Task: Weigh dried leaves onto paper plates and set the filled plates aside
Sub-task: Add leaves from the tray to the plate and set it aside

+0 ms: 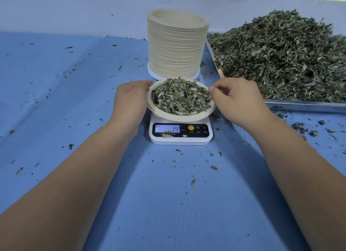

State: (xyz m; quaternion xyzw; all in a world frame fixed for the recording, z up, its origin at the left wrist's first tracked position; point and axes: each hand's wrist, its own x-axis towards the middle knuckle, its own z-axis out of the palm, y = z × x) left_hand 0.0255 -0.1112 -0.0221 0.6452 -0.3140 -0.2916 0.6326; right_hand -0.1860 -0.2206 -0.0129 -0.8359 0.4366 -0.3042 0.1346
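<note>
Now weighing looks finished: scale (180,136) reads 14. Your left hand (129,100) and right hand (237,99) pinch opposite rims of filled plate (179,117). Next, likely: lift level, set aside.

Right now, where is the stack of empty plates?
In the head view, centre, the plate stack stands just behind the scale, left of the leaf tray.

Matt paper plate (156,111), glossy white plastic scale (180,140), shiny metal tray (307,106), wrinkled blue cloth (56,93).

left: open blue cloth (56,100) | behind scale (180,138): plate stack (176,44) | right: leaf tray (299,105) close
</note>
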